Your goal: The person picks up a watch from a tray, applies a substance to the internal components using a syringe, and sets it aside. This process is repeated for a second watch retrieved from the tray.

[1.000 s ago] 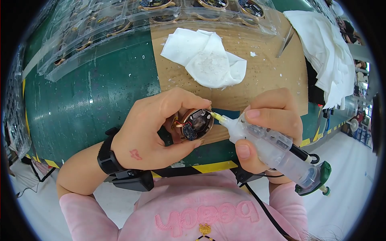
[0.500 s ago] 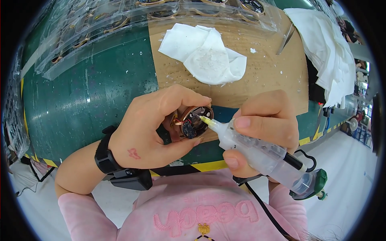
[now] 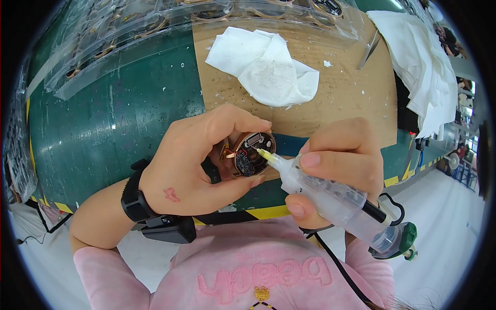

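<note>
Between the thumb and fingers of my left hand (image 3: 194,160) is a round copper-rimmed watch case (image 3: 254,154), tilted so its inside shows. Dark electronics, thin red wires and a small rectangular part are visible in it. My right hand (image 3: 343,168) grips a clear dispensing syringe (image 3: 330,199) with a green end cap, held aslant. Its yellow needle tip (image 3: 265,154) points into the case's interior; whether it touches anything inside I cannot tell. A watch band with a black module sits on my left wrist.
Beyond my hands a crumpled white cloth (image 3: 268,70) lies on a brown cardboard sheet (image 3: 341,98). Tweezers (image 3: 369,49) rest near a stack of white cloths (image 3: 418,67) at right. Clear plastic trays (image 3: 124,44) holding similar round cases line the far side of the green mat (image 3: 103,139).
The watch case has tilted slightly, so more of the small rectangular part inside shows. The syringe and both hands have barely moved.
</note>
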The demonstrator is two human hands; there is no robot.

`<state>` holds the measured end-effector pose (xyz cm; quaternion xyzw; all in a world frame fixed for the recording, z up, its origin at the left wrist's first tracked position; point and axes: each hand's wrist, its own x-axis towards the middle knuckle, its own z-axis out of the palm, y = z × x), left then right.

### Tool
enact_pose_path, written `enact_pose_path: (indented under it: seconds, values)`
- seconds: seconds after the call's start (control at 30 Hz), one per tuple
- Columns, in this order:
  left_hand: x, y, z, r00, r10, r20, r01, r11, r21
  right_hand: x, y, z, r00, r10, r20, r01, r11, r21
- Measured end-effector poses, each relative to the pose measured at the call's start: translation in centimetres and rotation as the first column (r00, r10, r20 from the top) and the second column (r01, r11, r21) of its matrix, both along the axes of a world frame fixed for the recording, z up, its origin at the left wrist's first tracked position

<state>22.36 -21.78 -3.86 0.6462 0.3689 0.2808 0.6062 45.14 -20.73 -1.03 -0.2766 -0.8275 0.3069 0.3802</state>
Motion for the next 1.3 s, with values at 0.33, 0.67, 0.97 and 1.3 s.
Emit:
enact_pose_path:
  seconds: [0.33, 0.67, 0.97, 1.3]
  values:
    - [-0.1, 0.0, -0.1, 1.0, 0.011, -0.003, -0.011, 1.0, 0.019, -1.0, -0.3, -0.4, 0.994, -0.013, -0.106, 0.024, 0.994, 0.108]
    - [-0.2, 0.0, 0.0, 1.0, 0.007, -0.015, -0.007, 1.0, 0.0, -1.1, -0.3, -0.7, 0.996, -0.012, -0.094, 0.03, 0.981, 0.191]
    - [0.5, -0.2, -1.0, 0.989, 0.118, 0.094, -0.129, 0.985, 0.117, -1.3, -0.5, -1.0, 0.991, -0.017, -0.135, 0.045, 0.978, 0.205]
    - [-0.2, 0.0, 0.0, 1.0, -0.005, -0.011, 0.004, 0.999, -0.043, -1.3, -0.3, -1.2, 0.989, -0.019, -0.145, 0.051, 0.973, 0.223]
